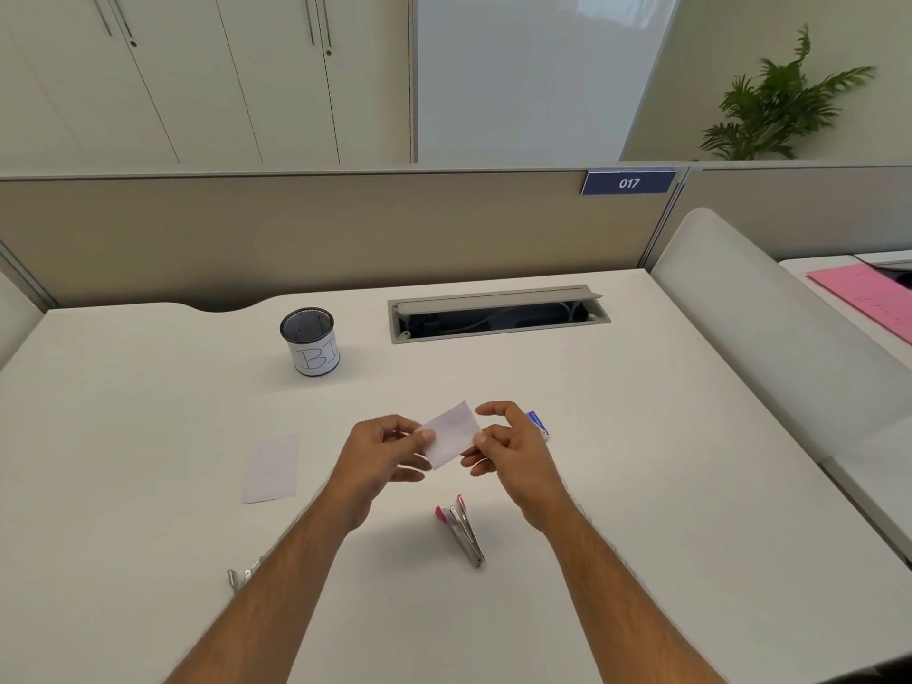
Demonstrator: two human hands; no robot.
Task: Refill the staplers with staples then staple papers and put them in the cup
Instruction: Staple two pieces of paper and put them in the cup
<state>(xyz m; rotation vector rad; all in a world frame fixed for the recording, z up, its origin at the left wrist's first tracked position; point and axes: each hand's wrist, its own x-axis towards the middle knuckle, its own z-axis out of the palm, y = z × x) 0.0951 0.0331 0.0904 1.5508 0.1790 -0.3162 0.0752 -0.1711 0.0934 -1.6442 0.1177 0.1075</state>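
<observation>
Head view: mesh cup [310, 342] with a handwritten white label, upright at far left of the surface [641, 486], inside too dark to tell contents. Small white paper [451, 433] held up mid-scene, pinched by fingers of left hand [382, 454] and right hand [508, 449] at opposite edges. Pink stapler [463, 529] just nearer, lying flat. Second paper [271, 467] flat at left. Blue staple box [538, 425] behind right hand.

On the partition ahead of me a dark blue sign [628, 182] reads "017" in white. The white label around my mesh cup [309, 340] shows handwritten letters, "BI" as far as I can see; the rest curves away.
</observation>
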